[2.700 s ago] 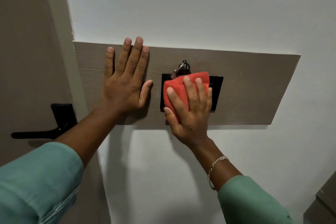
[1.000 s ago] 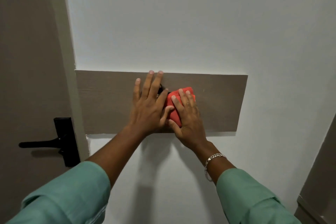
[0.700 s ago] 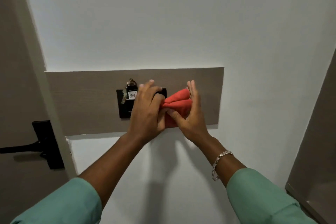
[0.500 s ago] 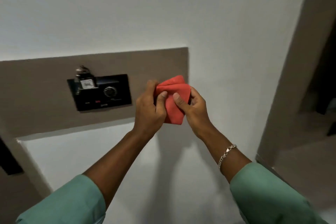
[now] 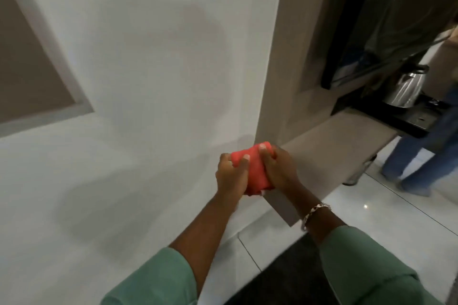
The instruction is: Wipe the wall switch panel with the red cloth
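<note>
The red cloth (image 5: 252,168) is bunched up between both my hands, held away from the wall in front of me. My left hand (image 5: 229,176) grips its left side and my right hand (image 5: 280,168) grips its right side, a bracelet on that wrist. The black switch panel is out of view. Only a corner of the brown wall board (image 5: 27,62) it sits on shows at the far left.
A white wall (image 5: 153,69) fills the left and middle. To the right stands a beige counter (image 5: 332,153) with a steel kettle (image 5: 404,89) on a black tray. Another person's legs in jeans (image 5: 421,156) stand on the tiled floor. A dark mat (image 5: 285,277) lies below.
The view has swung right and down, so the switch panel left the frame. My hands came off the wall and lowered, now bunching the cloth between them.
</note>
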Tool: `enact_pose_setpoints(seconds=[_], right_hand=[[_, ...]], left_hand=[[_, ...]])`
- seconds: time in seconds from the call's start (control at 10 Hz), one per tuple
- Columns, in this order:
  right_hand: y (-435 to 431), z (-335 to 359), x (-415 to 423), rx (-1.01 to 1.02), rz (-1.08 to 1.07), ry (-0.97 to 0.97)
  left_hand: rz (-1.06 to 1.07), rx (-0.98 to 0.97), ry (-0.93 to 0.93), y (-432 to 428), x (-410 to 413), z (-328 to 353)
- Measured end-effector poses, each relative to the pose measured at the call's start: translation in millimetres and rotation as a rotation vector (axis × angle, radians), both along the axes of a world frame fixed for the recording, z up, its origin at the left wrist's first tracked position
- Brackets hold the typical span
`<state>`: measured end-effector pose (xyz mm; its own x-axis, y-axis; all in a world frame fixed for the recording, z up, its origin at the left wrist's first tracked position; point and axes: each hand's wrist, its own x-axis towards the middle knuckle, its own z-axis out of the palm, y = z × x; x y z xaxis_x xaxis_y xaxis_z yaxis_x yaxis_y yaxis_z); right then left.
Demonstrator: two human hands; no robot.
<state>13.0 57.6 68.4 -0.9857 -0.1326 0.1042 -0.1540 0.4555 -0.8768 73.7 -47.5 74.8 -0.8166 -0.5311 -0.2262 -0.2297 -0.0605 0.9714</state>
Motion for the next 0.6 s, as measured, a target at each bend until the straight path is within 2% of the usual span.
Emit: enact_pose_setpoints(seconds=[0.1, 0.3, 0.4, 0.5, 0.6], right_hand=[[58.0, -43.3, -58.7, 0.268, 0.066, -0.072], [97.3, -99.0, -127.6, 0.399, 0.043, -0.110], [99.7, -111.6, -140.2, 0.477, 0.048, -0.084], [94.6, -120.4, -146.7, 0.626, 0.043, 0.004], [87.6, -119.5, -145.3, 0.648, -0.085, 0.038]], left_hand=[[-0.183, 0.332, -0.127, 43.8, -35.0, -43.7], [-0.304, 0.642, -0.133, 70.3, -76.7, -102.5], [-0.298, 0.665, -0.143, 63.2, -79.8, -113.6], [-0.280, 0.490, -0.153, 43.0, -79.3, -122.4], [-0.199, 0.151, -0.252, 25.6, -75.2, -114.6]])
